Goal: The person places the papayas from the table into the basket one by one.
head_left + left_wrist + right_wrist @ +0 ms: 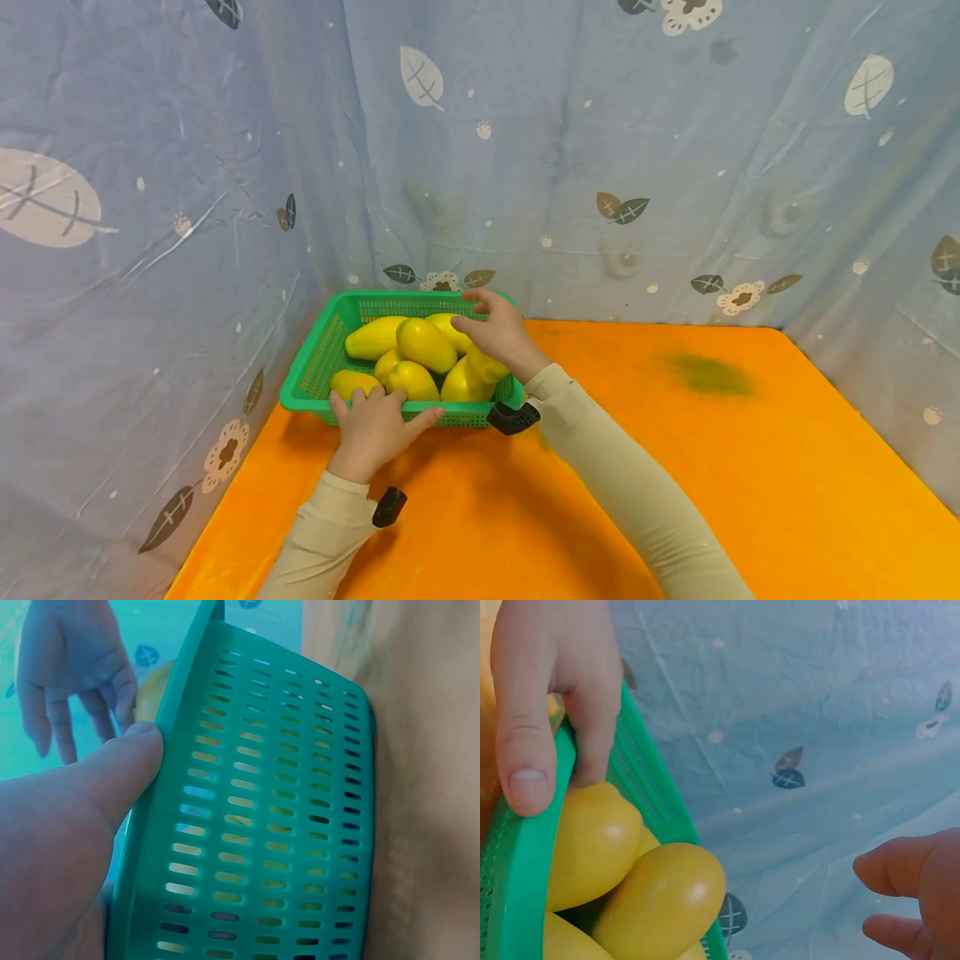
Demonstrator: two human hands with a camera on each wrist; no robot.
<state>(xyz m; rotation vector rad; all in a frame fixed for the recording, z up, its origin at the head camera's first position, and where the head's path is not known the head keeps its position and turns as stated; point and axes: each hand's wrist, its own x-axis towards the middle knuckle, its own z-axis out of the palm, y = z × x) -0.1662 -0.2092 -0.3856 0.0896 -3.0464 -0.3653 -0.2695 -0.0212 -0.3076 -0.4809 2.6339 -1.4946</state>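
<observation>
A green plastic basket (pixel 305 367) with slotted walls stands against the curtain, holding several yellow, mango-like fruits (pixel 426 345). My left hand (pixel 371 429) grips its near rim; in the left wrist view the thumb lies along the outside wall (pixel 142 847). The right wrist view shows that hand's fingers reaching inside, over the rim and close to a fruit (pixel 596 844). Over the basket's right end, my right hand (pixel 502 329) hovers with fingers spread apart, and nothing shows between them. Its wrist hides part of the right rim.
An orange-covered table (pixel 675 467) extends to the right of the basket, with a dark greenish patch (pixel 708 373) on its cover. Pale blue curtains (pixel 525 167) printed with leaves and flowers enclose the left, back and right sides. A black wrist device (pixel 513 417) hangs near the basket's front right corner.
</observation>
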